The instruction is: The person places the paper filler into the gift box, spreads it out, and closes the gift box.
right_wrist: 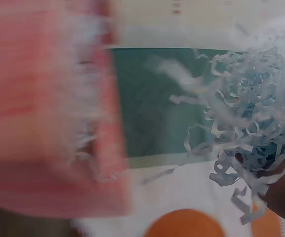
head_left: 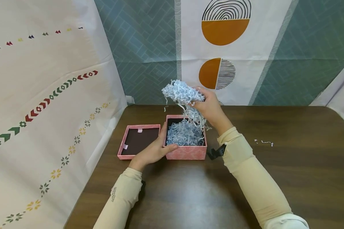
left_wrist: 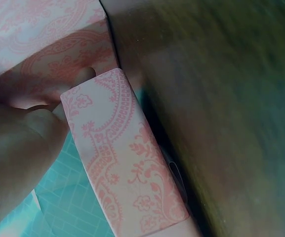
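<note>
A pink patterned box [head_left: 186, 153] stands on the table, partly filled with pale blue shredded paper [head_left: 184, 133]. My left hand [head_left: 151, 153] holds its front left corner, thumb along the front wall and fingers along the left side. Above the box, my right hand [head_left: 210, 106] grips a large clump of shredded paper [head_left: 180, 92], with strands trailing down towards the box. In the right wrist view, loose curls of the shredded paper [right_wrist: 256, 108] hang beside the hand. The left wrist view shows the patterned box wall [left_wrist: 68, 59] against my fingers.
Left of the box lies its pink lid [head_left: 141, 140], dark inside facing up, with two small ribbon tabs. Small paper scraps [head_left: 266, 142] lie on the wooden table [head_left: 298, 178] at the right. Patterned curtains [head_left: 143, 41] hang behind the table.
</note>
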The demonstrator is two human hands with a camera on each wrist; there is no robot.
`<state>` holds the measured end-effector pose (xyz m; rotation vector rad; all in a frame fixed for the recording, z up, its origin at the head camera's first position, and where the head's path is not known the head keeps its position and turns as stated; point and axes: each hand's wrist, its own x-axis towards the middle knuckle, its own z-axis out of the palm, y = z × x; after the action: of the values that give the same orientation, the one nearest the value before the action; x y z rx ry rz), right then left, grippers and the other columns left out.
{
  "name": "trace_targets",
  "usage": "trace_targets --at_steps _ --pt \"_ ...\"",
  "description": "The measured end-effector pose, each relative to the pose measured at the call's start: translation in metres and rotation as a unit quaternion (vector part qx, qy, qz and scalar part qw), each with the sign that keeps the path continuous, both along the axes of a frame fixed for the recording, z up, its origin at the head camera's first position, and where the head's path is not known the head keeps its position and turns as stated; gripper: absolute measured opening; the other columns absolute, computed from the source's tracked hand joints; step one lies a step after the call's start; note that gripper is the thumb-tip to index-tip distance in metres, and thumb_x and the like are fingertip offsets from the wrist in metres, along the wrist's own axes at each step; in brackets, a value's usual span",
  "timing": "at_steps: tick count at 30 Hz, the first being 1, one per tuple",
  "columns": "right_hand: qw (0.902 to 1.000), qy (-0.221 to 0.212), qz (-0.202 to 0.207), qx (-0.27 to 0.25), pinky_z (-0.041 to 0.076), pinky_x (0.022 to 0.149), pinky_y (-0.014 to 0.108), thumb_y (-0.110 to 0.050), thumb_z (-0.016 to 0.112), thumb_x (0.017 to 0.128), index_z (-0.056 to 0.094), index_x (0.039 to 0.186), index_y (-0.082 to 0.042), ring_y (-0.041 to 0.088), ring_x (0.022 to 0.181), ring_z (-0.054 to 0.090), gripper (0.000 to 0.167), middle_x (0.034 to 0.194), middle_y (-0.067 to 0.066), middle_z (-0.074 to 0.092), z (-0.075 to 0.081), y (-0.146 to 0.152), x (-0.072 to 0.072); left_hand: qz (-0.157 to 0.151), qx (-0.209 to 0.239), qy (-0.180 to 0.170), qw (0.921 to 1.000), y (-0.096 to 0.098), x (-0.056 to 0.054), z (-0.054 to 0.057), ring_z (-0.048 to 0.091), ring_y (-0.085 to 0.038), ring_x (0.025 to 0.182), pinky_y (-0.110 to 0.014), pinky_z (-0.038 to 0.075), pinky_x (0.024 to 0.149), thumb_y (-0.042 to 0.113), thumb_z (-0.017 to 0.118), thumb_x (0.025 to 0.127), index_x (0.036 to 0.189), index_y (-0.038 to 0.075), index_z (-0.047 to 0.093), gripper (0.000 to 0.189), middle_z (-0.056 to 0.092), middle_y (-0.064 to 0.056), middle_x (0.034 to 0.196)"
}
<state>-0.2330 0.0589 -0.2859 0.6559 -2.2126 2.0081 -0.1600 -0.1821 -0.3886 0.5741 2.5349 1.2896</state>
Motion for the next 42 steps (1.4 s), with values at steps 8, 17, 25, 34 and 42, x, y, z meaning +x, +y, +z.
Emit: trace_targets --at_steps 8,17,25,34,42 --pt "0.9940 0.005 -0.001 0.109 0.048 0.092 0.045 0.002 0.062 0.089 0.067 0.128 -0.003 0.026 0.106 0.056 0.039 0.126 0.013 0.065 -0.060 0.004 0.003 -0.006 0.004 0.000 1.0000 0.000 -0.002 0.000 0.000 -0.027 0.153 -0.053 0.013 0.119 0.049 0.062 0.097 0.159 0.021 -0.022 0.108 -0.019 -0.002 0.167" --pt "0.9116 0.080 0.024 0.403 0.036 0.110 0.054 0.000 0.062 0.094 0.060 0.138 -0.001 0.038 0.136 0.045 0.044 0.143 0.019 0.054 -0.071 -0.013 0.014 0.001 0.000 -0.012 0.9999 -0.002 0.002 0.004 -0.003 -0.025 0.153 -0.052 0.009 0.120 0.047 0.061 0.099 0.158 0.018 -0.023 0.107 -0.019 -0.004 0.167" --pt "0.8462 0.094 0.069 0.520 0.035 0.110 0.059 -0.014 0.074 0.092 0.051 0.149 -0.010 0.042 0.138 0.041 0.061 0.150 0.022 0.044 -0.057 -0.027 0.023 0.003 0.002 -0.019 0.9998 -0.002 0.003 0.006 -0.002 -0.023 0.153 -0.051 0.012 0.119 0.049 0.061 0.098 0.159 0.021 -0.022 0.106 -0.019 -0.001 0.167" --pt "0.8692 0.073 0.053 0.486 0.041 0.104 0.061 -0.032 0.080 0.088 0.041 0.156 -0.021 0.037 0.130 0.045 0.079 0.146 0.017 0.044 -0.039 -0.029 0.025 0.003 -0.003 -0.016 0.9999 0.001 0.001 0.008 0.004 -0.026 0.153 -0.054 0.017 0.118 0.050 0.061 0.098 0.159 0.022 -0.021 0.106 -0.016 -0.002 0.167" --pt "0.8669 0.070 0.053 0.491 0.045 0.101 0.058 -0.043 0.075 0.091 0.050 0.152 -0.026 0.035 0.124 0.044 0.068 0.144 0.016 0.040 -0.058 -0.036 0.020 0.001 0.008 -0.024 0.9997 0.001 0.001 0.003 0.004 -0.024 0.153 -0.050 0.015 0.119 0.051 0.061 0.098 0.159 0.019 -0.023 0.108 -0.017 0.000 0.167"
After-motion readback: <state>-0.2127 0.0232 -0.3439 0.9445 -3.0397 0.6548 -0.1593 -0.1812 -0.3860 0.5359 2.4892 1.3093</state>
